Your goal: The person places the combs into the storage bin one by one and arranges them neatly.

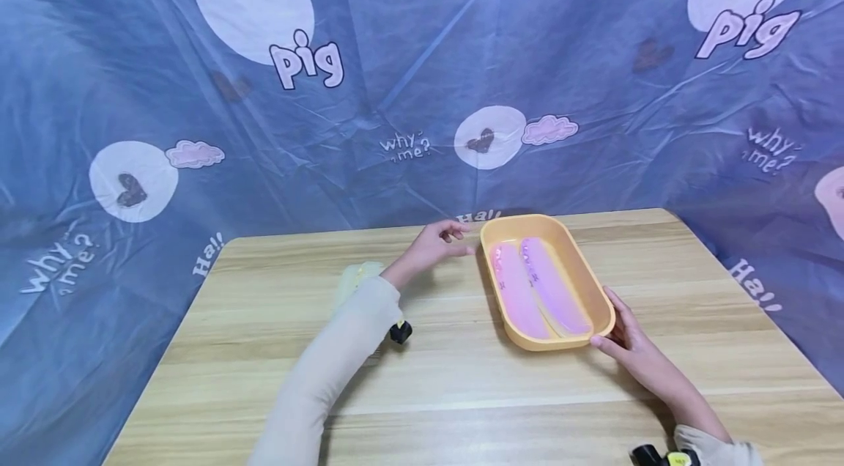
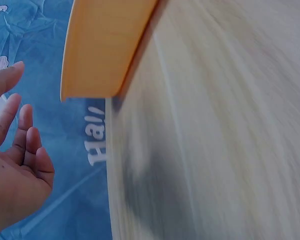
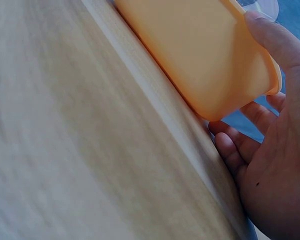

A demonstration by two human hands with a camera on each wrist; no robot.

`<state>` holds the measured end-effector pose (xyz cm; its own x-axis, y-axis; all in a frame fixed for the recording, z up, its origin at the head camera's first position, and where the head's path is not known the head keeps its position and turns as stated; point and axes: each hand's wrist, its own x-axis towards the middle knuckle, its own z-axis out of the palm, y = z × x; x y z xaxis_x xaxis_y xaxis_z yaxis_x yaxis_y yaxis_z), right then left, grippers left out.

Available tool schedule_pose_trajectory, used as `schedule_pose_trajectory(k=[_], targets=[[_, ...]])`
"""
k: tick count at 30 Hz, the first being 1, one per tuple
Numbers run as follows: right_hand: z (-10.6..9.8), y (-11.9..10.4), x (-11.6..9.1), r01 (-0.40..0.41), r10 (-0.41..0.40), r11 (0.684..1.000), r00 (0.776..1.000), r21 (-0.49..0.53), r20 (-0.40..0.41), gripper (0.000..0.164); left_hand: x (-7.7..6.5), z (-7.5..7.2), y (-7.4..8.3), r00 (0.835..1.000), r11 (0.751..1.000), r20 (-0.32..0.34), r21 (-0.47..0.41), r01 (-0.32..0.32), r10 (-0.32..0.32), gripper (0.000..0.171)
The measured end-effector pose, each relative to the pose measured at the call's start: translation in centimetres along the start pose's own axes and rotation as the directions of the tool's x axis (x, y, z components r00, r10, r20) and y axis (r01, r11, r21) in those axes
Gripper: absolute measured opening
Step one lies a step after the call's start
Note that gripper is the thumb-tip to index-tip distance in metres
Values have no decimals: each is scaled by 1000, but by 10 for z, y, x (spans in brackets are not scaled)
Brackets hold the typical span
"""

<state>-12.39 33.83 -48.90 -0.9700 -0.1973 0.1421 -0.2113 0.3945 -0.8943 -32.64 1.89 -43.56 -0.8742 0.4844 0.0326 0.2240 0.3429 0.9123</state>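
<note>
- Two items look done, as far as you can judge: the pink pack (image 1: pixel 519 294) and the lilac pack (image 1: pixel 557 289) both lie flat inside the orange tray (image 1: pixel 564 250), side by side along its length.
- The tray itself sits on the worktop (image 1: pixel 428 385), its long side angled, the packs showing over its rim.
- Your right hand (image 1: pixel 631 349) has the tray's near right corner: the thumb rests on the rim and the fingers curl against the outer wall below, so you are gripping it there.
- Your left hand (image 1: pixel 431 245) is just left of the tray's far end, apart from it; its fingers are loosely bent and spread, holding nothing, with a gap to the wall in the left wrist view.
- What may be left: a pale, greenish item (image 1: pixel 348 286) lies well to the left of the tray, partly hidden under your left sleeve (image 1: pixel 356 330), so you cannot tell what it is or whether it belongs with the packs.
- Setting the tray's position seems the step in hand; whether that is finished, you cannot tell, since your right hand has hold of it.
</note>
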Motion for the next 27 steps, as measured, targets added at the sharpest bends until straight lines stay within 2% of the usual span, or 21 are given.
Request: schedule_pose_trajectory(k=[7, 12, 21, 27], targets=[[-1, -1, 0, -10, 10, 1000, 1000, -9, 4, 79, -20, -22, -4, 999, 999, -18, 38, -26, 27, 44], [0, -1, 0, -14, 14, 1000, 1000, -20, 2, 80, -32, -40, -8, 999, 997, -40, 75, -20, 23, 43], [1, -1, 1, 2, -2, 1000, 1000, -3, 1, 78, -47, -72, -24, 995, 999, -101, 23, 31, -29, 44], [2, -1, 0, 21, -21, 1000, 1000, -2, -1, 78, -59, -88, -34, 988, 996, -132, 36, 82, -77, 47]])
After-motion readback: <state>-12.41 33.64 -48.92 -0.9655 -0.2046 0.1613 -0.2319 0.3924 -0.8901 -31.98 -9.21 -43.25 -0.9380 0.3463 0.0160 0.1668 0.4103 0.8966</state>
